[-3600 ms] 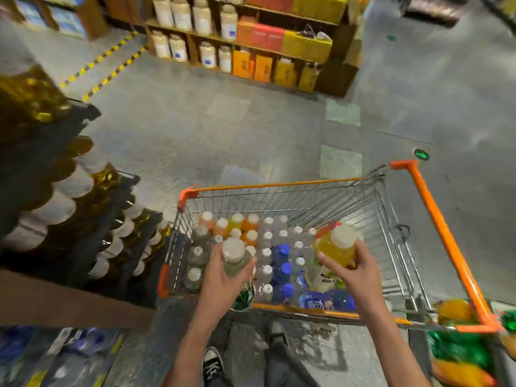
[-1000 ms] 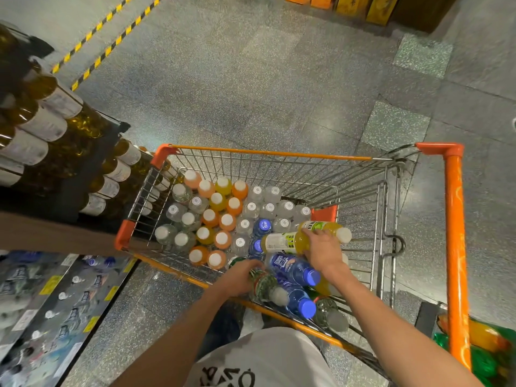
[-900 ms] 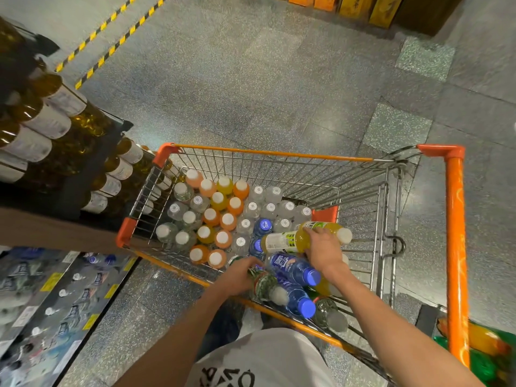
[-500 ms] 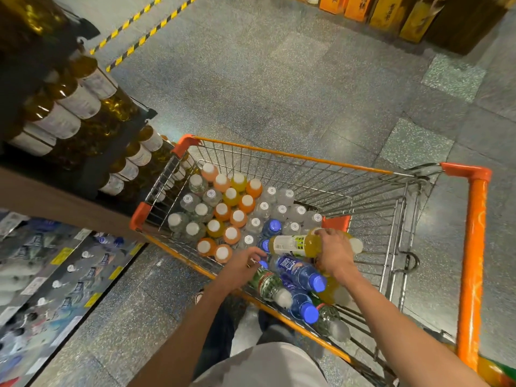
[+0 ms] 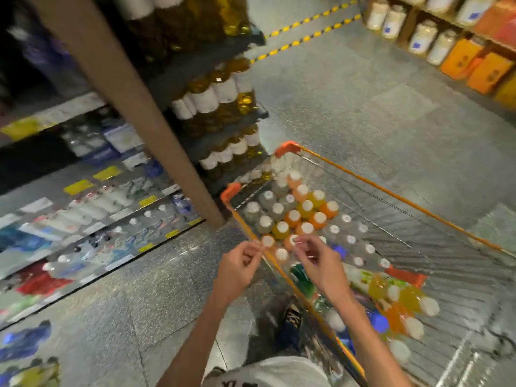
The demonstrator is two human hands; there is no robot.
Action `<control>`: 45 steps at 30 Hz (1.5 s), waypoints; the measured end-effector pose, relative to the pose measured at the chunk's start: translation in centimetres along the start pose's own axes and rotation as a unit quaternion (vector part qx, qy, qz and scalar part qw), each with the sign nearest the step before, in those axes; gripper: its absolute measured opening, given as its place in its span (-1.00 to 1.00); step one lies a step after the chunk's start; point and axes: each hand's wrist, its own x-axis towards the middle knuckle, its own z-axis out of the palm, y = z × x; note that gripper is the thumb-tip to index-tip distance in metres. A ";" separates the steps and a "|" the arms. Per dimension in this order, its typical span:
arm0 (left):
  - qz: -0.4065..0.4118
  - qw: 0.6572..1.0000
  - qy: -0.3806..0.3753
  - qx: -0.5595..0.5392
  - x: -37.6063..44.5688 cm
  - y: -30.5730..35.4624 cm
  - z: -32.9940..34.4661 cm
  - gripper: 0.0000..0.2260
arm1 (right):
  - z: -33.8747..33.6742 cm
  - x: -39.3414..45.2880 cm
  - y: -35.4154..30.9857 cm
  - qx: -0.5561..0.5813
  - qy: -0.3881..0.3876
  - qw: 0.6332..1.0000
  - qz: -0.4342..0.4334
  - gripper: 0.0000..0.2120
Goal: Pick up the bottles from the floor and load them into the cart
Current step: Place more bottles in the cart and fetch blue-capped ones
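- Left hand (image 5: 237,268) and right hand (image 5: 318,263): fingers loosely curled, both grips released, nothing held.
- Floor bottles (image 5: 30,367) lie lower left of frame, nearer the left hand; cart (image 5: 402,201) right.

No text, brand or number can be read on the blurred shelf tags, bottle labels or printed white shirt.

Your silver wire cart (image 5: 413,219) has orange rim trim. Inside it, white-capped plastic bottles (image 5: 293,216) show orange, yellow and clear. The floor (image 5: 349,113) is speckled grey stone, crossed by yellow-and-black striped tape (image 5: 301,40). Amber white-labelled shelf bottles (image 5: 220,93) stand to your left.
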 end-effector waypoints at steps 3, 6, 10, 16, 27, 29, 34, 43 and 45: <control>-0.028 0.997 0.062 -0.019 -3.7 -3.6 -5.3 -0.88 | 4.8 -0.4 -3.6 -0.003 -0.049 0.998 -0.041 -0.79; -0.057 0.987 0.132 -0.074 -8.7 -7.5 -10.6 -0.82 | 10.1 -1.1 -6.5 -0.032 -0.104 0.991 -0.083 -0.88; -0.115 0.969 0.207 -0.069 -16.6 -13.4 -17.1 -0.89 | 18.4 -4.6 -11.2 -0.028 -0.159 0.979 -0.122 -0.84; -0.168 0.927 0.326 -0.079 -28.7 -21.2 -25.6 -0.93 | 31.4 -12.6 -17.6 -0.017 -0.275 0.948 -0.158 -0.87; -0.254 0.839 0.462 -0.136 -40.7 -30.6 -33.5 -0.88 | 48.3 -21.6 -26.2 -0.059 -0.457 0.864 -0.201 -0.83; -0.272 0.821 0.480 -0.149 -41.2 -32.1 -35.2 -0.88 | 51.7 -21.9 -27.3 -0.069 -0.487 0.846 -0.203 -0.84; -0.310 0.787 0.504 -0.173 -40.9 -36.9 -40.3 -0.91 | 62.1 -21.4 -29.8 -0.078 -0.542 0.814 -0.194 -0.79; -0.413 0.729 0.517 -0.172 -38.5 -50.1 -52.6 -0.98 | 85.7 -19.0 -33.4 -0.118 -0.615 0.747 -0.225 -0.75; -0.435 0.715 0.520 -0.171 -38.1 -54.3 -54.7 -0.94 | 91.2 -19.0 -33.0 -0.135 -0.637 0.721 -0.236 -0.71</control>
